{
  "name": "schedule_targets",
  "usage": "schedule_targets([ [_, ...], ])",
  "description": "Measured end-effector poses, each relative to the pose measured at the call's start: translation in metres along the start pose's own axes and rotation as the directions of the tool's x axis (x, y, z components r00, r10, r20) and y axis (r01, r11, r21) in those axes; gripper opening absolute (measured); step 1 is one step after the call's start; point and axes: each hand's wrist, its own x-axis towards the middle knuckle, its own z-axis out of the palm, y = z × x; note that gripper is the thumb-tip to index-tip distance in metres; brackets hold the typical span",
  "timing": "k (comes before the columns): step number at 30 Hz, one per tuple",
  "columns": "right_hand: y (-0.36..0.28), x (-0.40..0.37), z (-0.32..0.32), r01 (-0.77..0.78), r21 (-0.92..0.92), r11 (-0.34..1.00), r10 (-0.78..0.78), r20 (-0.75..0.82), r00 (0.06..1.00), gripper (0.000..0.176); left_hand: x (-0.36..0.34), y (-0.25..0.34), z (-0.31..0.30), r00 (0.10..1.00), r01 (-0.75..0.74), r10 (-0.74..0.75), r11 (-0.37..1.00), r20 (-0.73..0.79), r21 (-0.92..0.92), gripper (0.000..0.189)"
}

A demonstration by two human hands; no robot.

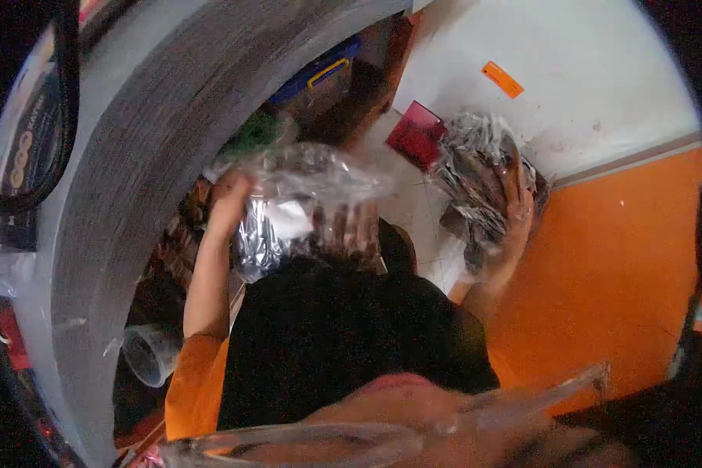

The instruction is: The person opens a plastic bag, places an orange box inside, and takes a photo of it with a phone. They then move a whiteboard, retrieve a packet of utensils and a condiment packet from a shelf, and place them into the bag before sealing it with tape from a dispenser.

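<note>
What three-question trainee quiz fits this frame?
1. True or false: the left hand is empty.
2. What colour is the box on the floor by the white wall? A red, B green, C yellow.
3. Short answer: what does the right hand hold?
Key: 1 false, it grips a clear plastic bag. 2 A. 3 a plastic-wrapped bundle.
</note>
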Motion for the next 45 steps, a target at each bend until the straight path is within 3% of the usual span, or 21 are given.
schedule_targets([
  [1,0.013,-0.003,-0.006,-0.088,0.293,0.952,0.093,-0.003,0.996,0.051,0.008,0.0,0.002,0.99,0.023,-0.069,0.938,-0.12,-0.346,0.043],
  [2,0.025,-0.007,-0.01,-0.16,0.559,0.814,0.178,0.022,0.984,0.05,0.014,0.0,0.004,0.963,-0.003,-0.172,0.76,-0.206,-0.65,0.044],
  [9,0.029,-0.011,-0.01,-0.125,0.604,0.787,0.229,-0.097,0.969,0.05,0.077,0.021,-0.015,0.987,-0.023,-0.073,0.813,-0.141,-0.581,0.044],
  [11,0.03,-0.013,-0.01,-0.113,0.602,0.79,0.243,-0.138,0.96,0.05,0.137,0.022,-0.053,0.994,-0.025,-0.042,0.821,-0.104,-0.571,0.044],
  [13,0.03,-0.015,-0.01,-0.089,0.61,0.787,0.247,-0.18,0.952,0.05,0.151,0.036,-0.043,0.997,-0.043,-0.001,0.831,-0.078,-0.555,0.044],
  [21,0.028,-0.024,-0.011,-0.05,0.63,0.775,0.299,-0.295,0.907,0.049,0.077,0.012,-0.021,0.995,-0.071,0.099,0.86,0.029,-0.505,0.045],
  [27,0.024,-0.028,-0.003,-0.062,0.628,0.776,0.345,-0.34,0.875,0.049,0.116,0.028,0.013,0.987,-0.055,0.122,0.872,0.108,-0.486,0.045],
  [29,0.017,-0.03,0.01,-0.153,0.493,0.856,0.38,-0.401,0.834,0.052,0.125,0.031,0.036,0.987,-0.021,0.095,0.876,0.129,-0.482,0.046],
  [32,0.017,-0.013,0.028,-0.178,0.529,0.83,0.398,-0.337,0.853,0.052,0.134,0.046,0.065,0.991,-0.002,0.068,0.872,0.116,-0.489,0.046],
  [33,0.016,0.012,0.038,-0.17,0.556,0.814,0.392,-0.309,0.866,0.052,0.099,0.074,0.074,0.938,-0.343,0.317,0.906,-0.142,-0.248,0.042],
  [34,0.012,0.037,0.047,-0.166,0.581,0.797,0.384,-0.274,0.882,0.052,0.052,0.098,0.088,0.758,-0.577,0.569,0.813,-0.318,0.08,0.04],
  [35,0.007,0.061,0.055,-0.179,0.603,0.777,0.381,-0.224,0.897,0.052,0.039,0.096,0.088,0.629,-0.716,0.753,0.657,-0.193,0.235,0.033],
  [36,0.0,0.081,0.063,-0.212,0.621,0.755,0.389,-0.163,0.907,0.052,0.024,0.079,0.099,0.714,-0.7,0.695,0.713,-0.082,-0.045,0.035],
  [37,-0.007,0.099,0.071,-0.249,0.636,0.731,0.396,-0.097,0.913,0.052,-0.001,0.069,0.099,0.857,-0.462,0.473,0.881,0.206,-0.101,0.033],
  [38,-0.016,0.117,0.079,-0.285,0.648,0.706,0.399,-0.032,0.917,0.051,-0.015,0.068,0.092,0.765,-0.392,0.395,0.912,0.508,-0.119,0.033],
  [39,-0.026,0.134,0.087,-0.316,0.661,0.681,0.396,0.031,0.918,0.051,-0.027,0.071,0.082,0.582,-0.324,0.298,0.938,0.757,-0.121,0.033],
  [41,-0.045,0.158,0.104,-0.367,0.695,0.618,0.395,0.129,0.909,0.051,-0.048,0.086,0.06,0.426,-0.191,0.251,0.964,0.869,-0.185,0.038],
  [45,-0.1,0.181,0.123,-0.442,0.75,0.492,0.416,0.244,0.876,0.051,-0.079,0.172,0.023,0.537,-0.158,0.12,0.987,0.835,-0.039,0.04],
])
